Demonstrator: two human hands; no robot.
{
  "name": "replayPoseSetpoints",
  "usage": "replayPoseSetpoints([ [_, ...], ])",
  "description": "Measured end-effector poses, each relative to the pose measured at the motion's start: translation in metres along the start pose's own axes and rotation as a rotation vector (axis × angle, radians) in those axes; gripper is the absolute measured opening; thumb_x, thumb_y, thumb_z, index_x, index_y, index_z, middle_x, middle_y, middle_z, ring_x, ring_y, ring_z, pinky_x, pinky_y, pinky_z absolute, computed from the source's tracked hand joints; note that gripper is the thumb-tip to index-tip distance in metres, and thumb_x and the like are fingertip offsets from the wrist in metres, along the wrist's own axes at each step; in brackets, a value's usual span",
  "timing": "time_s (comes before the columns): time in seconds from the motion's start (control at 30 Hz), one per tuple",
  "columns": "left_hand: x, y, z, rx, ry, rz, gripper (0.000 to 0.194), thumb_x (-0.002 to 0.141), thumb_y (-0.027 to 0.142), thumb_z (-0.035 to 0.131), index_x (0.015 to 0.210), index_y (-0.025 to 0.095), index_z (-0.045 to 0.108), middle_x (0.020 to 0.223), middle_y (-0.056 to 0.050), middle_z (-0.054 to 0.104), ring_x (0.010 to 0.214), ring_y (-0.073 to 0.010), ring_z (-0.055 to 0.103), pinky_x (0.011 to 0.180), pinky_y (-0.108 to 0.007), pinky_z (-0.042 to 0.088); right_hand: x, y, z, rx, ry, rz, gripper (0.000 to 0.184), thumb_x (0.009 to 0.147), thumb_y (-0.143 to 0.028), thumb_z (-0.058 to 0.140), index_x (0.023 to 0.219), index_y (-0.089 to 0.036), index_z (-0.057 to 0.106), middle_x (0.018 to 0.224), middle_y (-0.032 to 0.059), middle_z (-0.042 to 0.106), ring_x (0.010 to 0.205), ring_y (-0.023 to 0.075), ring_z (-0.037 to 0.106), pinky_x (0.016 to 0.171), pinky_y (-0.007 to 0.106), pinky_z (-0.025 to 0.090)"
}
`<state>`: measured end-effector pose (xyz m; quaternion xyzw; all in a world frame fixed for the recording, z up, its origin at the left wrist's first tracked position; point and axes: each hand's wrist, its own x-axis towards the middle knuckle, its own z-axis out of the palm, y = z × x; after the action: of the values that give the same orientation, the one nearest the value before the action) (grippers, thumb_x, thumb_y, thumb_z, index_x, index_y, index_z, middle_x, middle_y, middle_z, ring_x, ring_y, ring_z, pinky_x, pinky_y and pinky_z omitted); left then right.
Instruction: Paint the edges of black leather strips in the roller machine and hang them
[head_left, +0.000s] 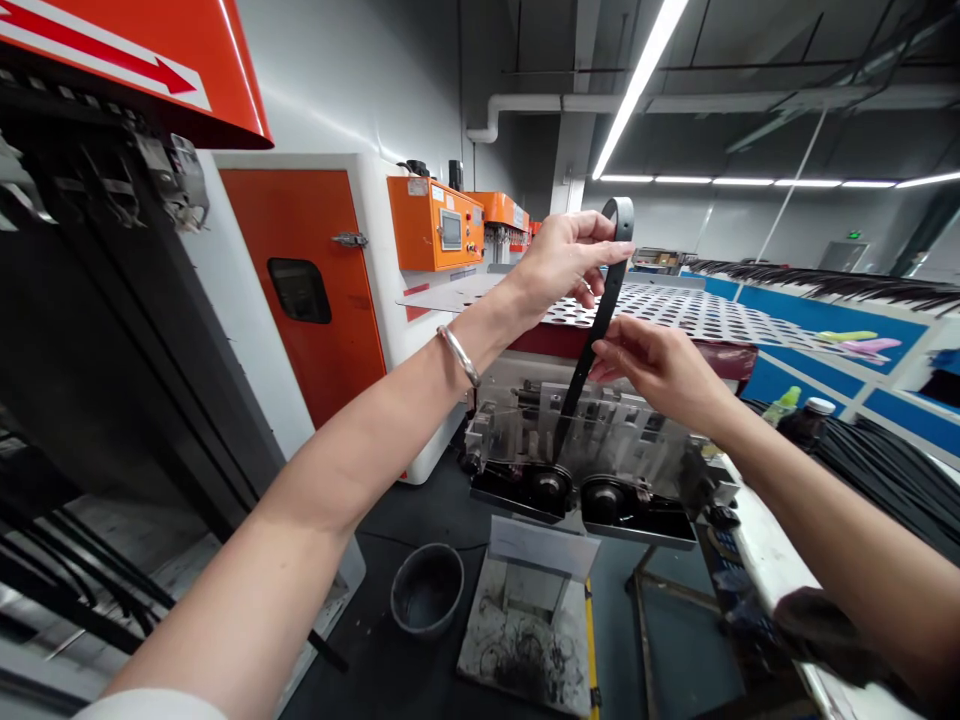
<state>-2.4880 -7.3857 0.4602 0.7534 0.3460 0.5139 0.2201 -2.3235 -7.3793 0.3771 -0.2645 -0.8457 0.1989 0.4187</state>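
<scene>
Black belt strap [598, 335] held near-vertical above the machine, curled over at its top end, its lower end reaching down behind a clear guard panel [581, 430] toward a pair of black rollers [576, 492]; whether it enters the nip cannot be confirmed from this view. The left hand [566, 262], wearing a steel bangle [459, 358], is clamped on the strap near the curl, fingers and thumb closed around it. The right hand [660, 370] pinches the strap lower down, its thumb and fingers together on the strip. This two-point hold appears intended to keep the strap taut and straight, and aligned over the rollers, with the hands clear of the mechanism.

Behind the strap lies a perforated metal sheet [675, 312] on a dark red base, and further back stand an orange control box [435, 222] with a touch panel and an orange cabinet door [300, 290] in a white housing. Below the rollers are a white card [544, 548] and a stained board [525, 640], with a dark bowl [427, 592] just beside them — probably placed to catch or hold residue, though its contents are unclear. To the right, a bundle of black straps [889, 485] lies on a bench near a green bottle [784, 405] — within easy reach of the operator.
</scene>
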Motion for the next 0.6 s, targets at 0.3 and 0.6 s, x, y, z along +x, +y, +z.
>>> replayPoseSetpoints([
  [0.3,-0.001,-0.012,0.007,-0.023,-0.062,-0.038,0.012,0.084,0.02,0.069,0.084,0.015,0.058,0.072,-0.001,0.057,0.061,-0.0095,0.055,0.053,-0.023,0.041,-0.016,0.011,-0.01,-0.079,-0.095,0.056,0.022,0.093,-0.041,0.056,0.082,-0.022,0.056,0.074,0.0018,0.071,0.068,0.0204,0.068,0.059,0.029,0.05],
  [0.6,-0.027,-0.031,0.024,0.235,-0.11,0.01,0.021,0.086,0.021,0.063,0.066,0.016,0.058,0.056,0.002,0.049,0.054,-0.0079,0.044,0.054,-0.025,0.034,-0.054,-0.001,-0.008,-0.398,0.055,0.013,0.028,0.091,-0.047,0.059,0.082,-0.021,0.058,0.066,-0.0003,0.056,0.056,0.0138,0.046,0.055,0.028,0.033],
])
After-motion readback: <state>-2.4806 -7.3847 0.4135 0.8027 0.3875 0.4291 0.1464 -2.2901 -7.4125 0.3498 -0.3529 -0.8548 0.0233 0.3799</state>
